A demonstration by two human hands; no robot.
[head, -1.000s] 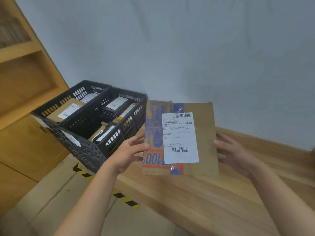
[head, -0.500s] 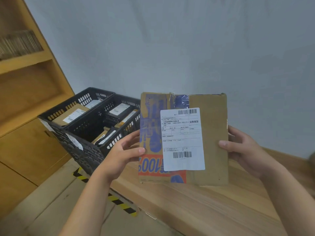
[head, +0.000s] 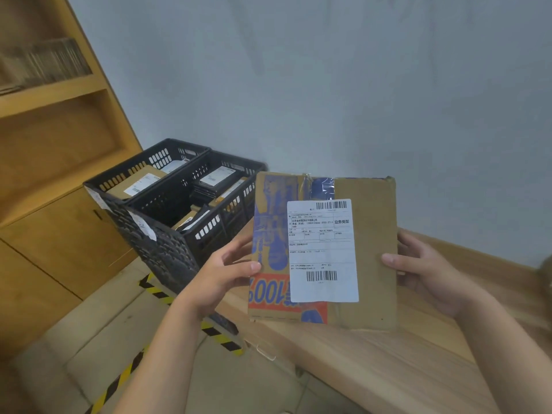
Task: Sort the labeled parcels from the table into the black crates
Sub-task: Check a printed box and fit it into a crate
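Head view, item in hand: one flat brown cardboard parcel with blue and red print (head: 373, 234) is held upright between both hands, clear of the light wooden tabletop (head: 388, 363) beneath them.

Change noted: over the last second the parcel has been raised and drawn closer to the camera, its white shipping label (head: 322, 252) squared to the viewer. Judgement: this is the label-reading step, so the destination crate is probably being decided and no placement has begun.

Hand state: the left hand (head: 221, 276) grips the parcel's left edge, thumb on the front face and fingers behind. The right hand (head: 427, 270) grips the right edge the same way.

Count:
- Parcels held: one, carrying one label with two barcodes.
- Black slotted plastic crates: two, side by side, beyond and to the left of the left hand.
- Crate nearer the left hand (head: 209, 231): at least three labelled parcels visible; the exact number is hidden.
- Crate farther from it (head: 143, 162): one brown parcel (head: 136, 182) and a second white label behind it.
- Loose parcels on the tabletop: none in view near either hand.
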